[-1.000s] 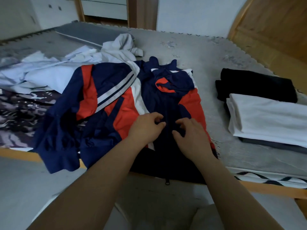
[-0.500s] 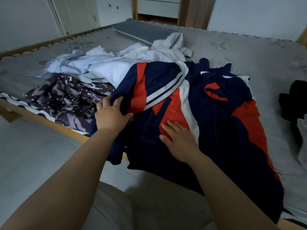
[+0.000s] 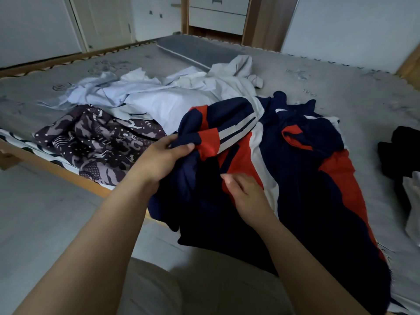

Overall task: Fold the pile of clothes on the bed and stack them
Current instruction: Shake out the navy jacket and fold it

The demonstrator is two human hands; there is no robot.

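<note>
A navy, red and white zip-up sports jacket (image 3: pixel 302 155) lies spread near the front edge of the bed (image 3: pixel 341 87), its lower part hanging over the wooden bed frame (image 3: pixel 52 171). The left hand (image 3: pixel 162 161) grips a bunched sleeve of this jacket, fingers and thumb curled round navy cloth beside a red and white striped panel, lifting it a little off the mattress. The right hand (image 3: pixel 246 197) rests on the jacket's front where red meets navy, its fingers loosely bent and touching the cloth; whether they pinch any fabric cannot be told.

Just left of the jacket lies a crumpled dark purple garment with a pale camouflage-like print (image 3: pixel 97 144), reaching the bed's edge. Behind both sits a loose heap of pale blue and white clothes (image 3: pixel 145 98), with the jacket's shoulder lying over its near side. A grey folded pad (image 3: pixel 195 53) lies at the far side of the bed. At the right border a black folded garment (image 3: pixel 400 151) shows partly, and below it a pale folded cloth (image 3: pixel 412 201), both cut off by the frame edge and well apart from the hands.

Beyond the bed stand white doors (image 3: pixel 102 19) and a white drawer unit (image 3: pixel 218 12) set between wooden posts. The grey bed cover carries faint embroidered patterns, too blurred to read. No legible writing or brand shows on any garment.
</note>
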